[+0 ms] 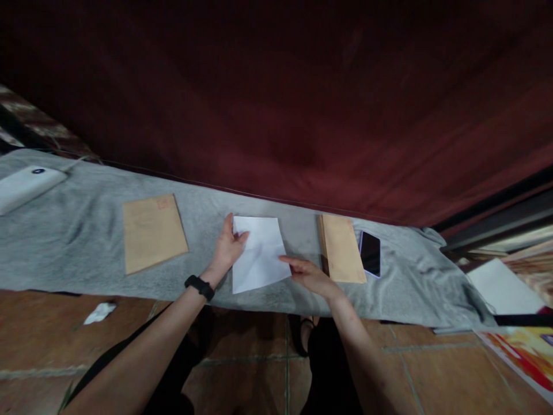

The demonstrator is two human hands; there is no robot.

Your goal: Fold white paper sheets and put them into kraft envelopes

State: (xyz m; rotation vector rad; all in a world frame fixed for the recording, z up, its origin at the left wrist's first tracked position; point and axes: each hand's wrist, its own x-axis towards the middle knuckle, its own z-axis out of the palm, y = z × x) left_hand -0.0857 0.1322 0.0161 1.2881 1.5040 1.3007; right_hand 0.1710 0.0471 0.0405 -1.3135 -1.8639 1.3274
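Observation:
A white sheet of paper lies in front of me on a grey cloth. At its left edge is my left hand, thumb over the paper and forefinger along the edge, gripping it. From the right, my right hand holds the opposite edge, its forefinger stretched onto the sheet; its thumb is hard to make out. A brown envelope with a red printed mark rests left of my left hand. Beyond my right hand sits a stack of brown envelopes.
The grey cloth covers a long narrow surface before a dark red curtain. A phone lies beside the stack. At far left is a white device with a cable. Crumpled paper lies on the tiled floor.

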